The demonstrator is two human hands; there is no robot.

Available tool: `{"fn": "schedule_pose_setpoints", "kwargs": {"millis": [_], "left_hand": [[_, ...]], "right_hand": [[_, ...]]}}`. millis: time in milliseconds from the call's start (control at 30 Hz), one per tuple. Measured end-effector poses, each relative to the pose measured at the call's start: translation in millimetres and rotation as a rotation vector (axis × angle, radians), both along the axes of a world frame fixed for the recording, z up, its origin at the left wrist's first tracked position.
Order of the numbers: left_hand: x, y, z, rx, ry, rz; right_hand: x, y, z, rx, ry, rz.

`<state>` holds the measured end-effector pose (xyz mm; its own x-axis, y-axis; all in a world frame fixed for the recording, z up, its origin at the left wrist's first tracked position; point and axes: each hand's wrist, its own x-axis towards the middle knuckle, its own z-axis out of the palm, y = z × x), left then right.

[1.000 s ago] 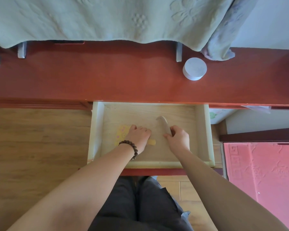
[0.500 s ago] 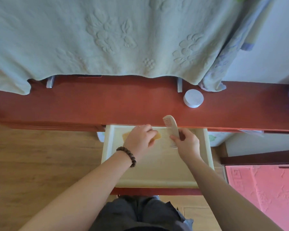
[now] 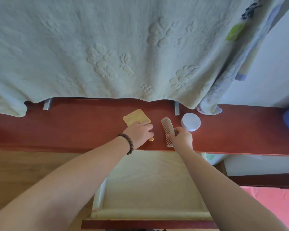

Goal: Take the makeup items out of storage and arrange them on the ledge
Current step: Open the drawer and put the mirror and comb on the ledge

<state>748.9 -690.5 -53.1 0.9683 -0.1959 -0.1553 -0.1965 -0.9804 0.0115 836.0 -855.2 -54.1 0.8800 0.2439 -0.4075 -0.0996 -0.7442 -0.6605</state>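
While our left hand (image 3: 139, 132) presses the yellow hand mirror (image 3: 135, 118) flat, right fingers (image 3: 172, 135) pinch the comb (image 3: 168, 130) onto the ledge (image 3: 73, 127), jar (image 3: 191, 122) just beyond them, likely lining up 3 items; drawer (image 3: 150, 182) looks emptied.

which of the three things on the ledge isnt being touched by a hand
The round white jar, far right. The left hand rests on the yellow paddle; the right hand holds the comb.
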Motion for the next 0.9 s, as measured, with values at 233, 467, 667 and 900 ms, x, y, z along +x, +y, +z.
{"fn": "schedule_pose_setpoints", "kwargs": {"millis": [233, 467, 667, 900], "left_hand": [[-3.8, 1.9, -21.3, -0.107, -0.036, 0.050], [-23.9, -31.0, -18.7, -0.253, 0.001, 0.660], [-8.5, -52.7, -34.7, -0.242, 0.107, 0.961], [-7.4, -43.0, -41.7, -0.175, 0.091, 0.848]], "right_hand": [[6.2, 10.5, -12.5, -0.072, -0.030, -0.023], [-1.6, 6.2, -13.8, -0.260, -0.203, 0.161], [-14.9, -22.6, -19.3, -0.188, -0.412, 0.463], [-24.1, -31.5, -32.1, -0.306, -0.383, 0.613]]}}
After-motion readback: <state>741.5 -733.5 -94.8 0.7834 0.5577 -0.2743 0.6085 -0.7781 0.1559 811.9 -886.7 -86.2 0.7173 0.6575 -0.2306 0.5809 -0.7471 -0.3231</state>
